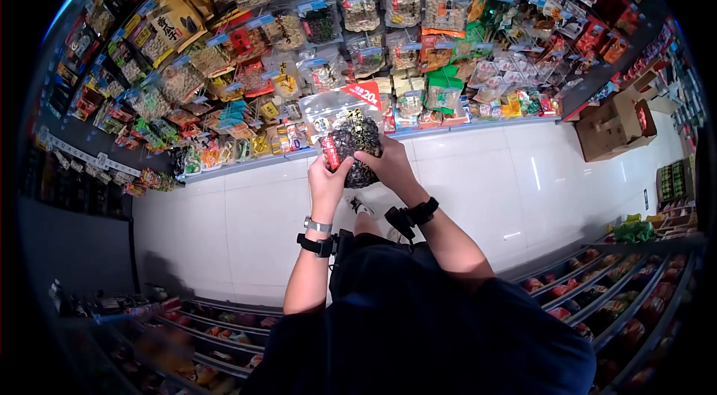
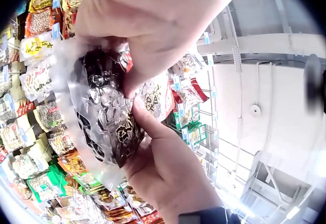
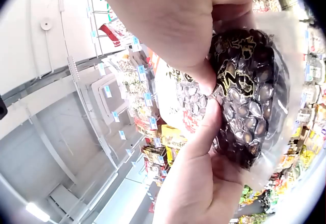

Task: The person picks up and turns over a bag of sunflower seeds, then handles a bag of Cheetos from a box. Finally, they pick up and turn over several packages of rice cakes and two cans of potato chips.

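Note:
A clear plastic bag of dark melon seeds (image 1: 345, 135) is held up in front of the body, above the floor. Its top corner is red with a printed "20". My left hand (image 1: 326, 184) grips the lower left edge, thumb across the front. On the lower right, my right hand (image 1: 390, 166) holds it the same way, the thumb tips close together over the seeds. Fingers of both hands are hidden behind the bag. The left wrist view shows the shiny black seeds (image 2: 104, 104) through the film; gold lettering crosses the bag (image 3: 239, 81) in the right wrist view.
A long rack of hanging snack bags (image 1: 321, 25) fills the wall ahead. Pale tiled floor (image 1: 478, 178) lies below it. A cardboard box (image 1: 609, 126) stands at the right. Slatted shelves (image 1: 612, 290) with packed goods are behind, on both sides.

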Action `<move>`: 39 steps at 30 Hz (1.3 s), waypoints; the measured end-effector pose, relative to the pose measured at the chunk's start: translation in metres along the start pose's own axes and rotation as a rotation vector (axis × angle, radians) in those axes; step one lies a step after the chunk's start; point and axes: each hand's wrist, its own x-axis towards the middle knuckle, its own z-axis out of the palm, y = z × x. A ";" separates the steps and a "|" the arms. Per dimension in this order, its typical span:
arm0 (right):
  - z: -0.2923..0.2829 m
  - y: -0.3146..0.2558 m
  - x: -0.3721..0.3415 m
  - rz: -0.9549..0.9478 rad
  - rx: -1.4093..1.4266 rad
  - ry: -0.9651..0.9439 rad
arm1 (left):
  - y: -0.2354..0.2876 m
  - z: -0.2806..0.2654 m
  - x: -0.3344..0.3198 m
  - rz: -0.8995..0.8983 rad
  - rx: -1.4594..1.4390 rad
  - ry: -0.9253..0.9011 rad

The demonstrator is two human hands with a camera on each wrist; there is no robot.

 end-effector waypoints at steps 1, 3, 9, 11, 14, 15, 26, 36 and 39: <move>-0.001 0.002 -0.001 0.006 0.000 0.004 | 0.002 -0.003 -0.001 -0.004 0.002 -0.005; -0.005 0.005 0.003 0.055 0.110 -0.096 | 0.006 -0.008 0.001 -0.077 -0.172 -0.102; -0.022 0.016 0.005 0.383 0.330 -0.449 | 0.020 -0.018 0.007 -0.108 -0.245 -0.061; -0.021 0.018 0.003 0.400 0.374 -0.486 | 0.023 -0.021 0.007 -0.123 -0.247 -0.130; -0.017 0.018 0.001 0.350 0.409 -0.446 | 0.025 -0.028 0.002 -0.138 -0.202 -0.229; -0.016 0.020 0.001 0.356 0.431 -0.445 | 0.025 -0.031 -0.001 -0.210 -0.192 -0.259; 0.008 0.035 -0.014 0.324 0.202 -0.272 | -0.015 -0.020 -0.008 -0.155 -0.101 -0.142; -0.003 0.031 -0.009 0.274 -0.028 -0.163 | -0.017 -0.008 0.005 -0.046 -0.011 -0.101; -0.017 0.029 -0.001 0.171 0.154 -0.250 | 0.002 -0.015 0.009 -0.184 -0.057 -0.277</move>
